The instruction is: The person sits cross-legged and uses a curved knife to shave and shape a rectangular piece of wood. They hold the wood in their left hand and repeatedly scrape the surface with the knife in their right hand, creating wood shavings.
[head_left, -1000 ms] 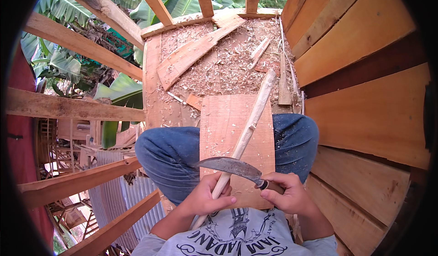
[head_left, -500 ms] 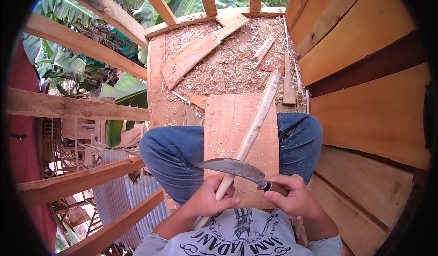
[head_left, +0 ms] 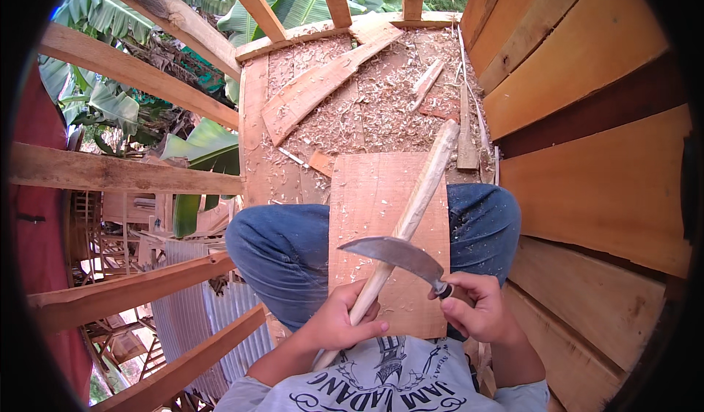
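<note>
A long pale wooden stick slants across my lap, its far end up and to the right, its near end against my shirt. My left hand is wrapped round its lower part. In my right hand is the dark handle of a curved knife. The blade points left and crosses over the stick just beyond my left hand; whether it touches the wood I cannot tell. Beneath the stick a flat wooden board lies over my thighs, with a few shavings on it.
Wood shavings cover the plank floor ahead, among an angled plank and small offcuts. Wooden rails run along the left, with banana leaves and corrugated sheets beyond. A plank wall stands close on my right.
The knife has moved right and a little forward along the stick with my right hand. The stick's far end has shifted slightly right; my left hand keeps its grip.
</note>
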`<state>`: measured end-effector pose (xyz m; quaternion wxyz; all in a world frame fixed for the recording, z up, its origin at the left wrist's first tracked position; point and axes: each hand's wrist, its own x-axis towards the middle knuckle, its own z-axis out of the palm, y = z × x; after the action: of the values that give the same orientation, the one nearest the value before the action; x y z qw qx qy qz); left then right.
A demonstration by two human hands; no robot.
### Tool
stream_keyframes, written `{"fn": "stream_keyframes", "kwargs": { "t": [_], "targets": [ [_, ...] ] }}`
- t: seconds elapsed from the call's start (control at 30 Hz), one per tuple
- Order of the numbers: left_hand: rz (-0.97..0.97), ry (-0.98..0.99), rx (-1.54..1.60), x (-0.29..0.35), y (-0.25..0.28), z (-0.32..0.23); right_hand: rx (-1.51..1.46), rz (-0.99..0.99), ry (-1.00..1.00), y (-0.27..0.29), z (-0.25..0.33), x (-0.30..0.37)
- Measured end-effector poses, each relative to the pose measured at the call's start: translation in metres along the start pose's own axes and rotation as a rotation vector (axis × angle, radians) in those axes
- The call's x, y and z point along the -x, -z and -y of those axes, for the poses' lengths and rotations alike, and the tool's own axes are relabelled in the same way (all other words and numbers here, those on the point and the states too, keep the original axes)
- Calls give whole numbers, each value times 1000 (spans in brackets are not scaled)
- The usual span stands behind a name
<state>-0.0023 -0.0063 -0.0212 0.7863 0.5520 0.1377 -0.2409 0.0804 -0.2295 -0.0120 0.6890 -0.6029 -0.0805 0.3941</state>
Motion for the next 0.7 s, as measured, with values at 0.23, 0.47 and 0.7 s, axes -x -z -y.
{"fn": "stream_keyframes", "kwargs": {
  "t": [0.23, 0.47, 0.7],
  "targets": [
    [59, 25, 60, -2, 5, 1, -148, -105, -101, 2, 11, -5],
    [59, 60, 145, -5, 4, 1, 672, -335, 354, 19, 1, -21],
    [59, 46, 82, -4, 3, -1, 909, -346, 424, 6, -4, -22]
  ]
}}
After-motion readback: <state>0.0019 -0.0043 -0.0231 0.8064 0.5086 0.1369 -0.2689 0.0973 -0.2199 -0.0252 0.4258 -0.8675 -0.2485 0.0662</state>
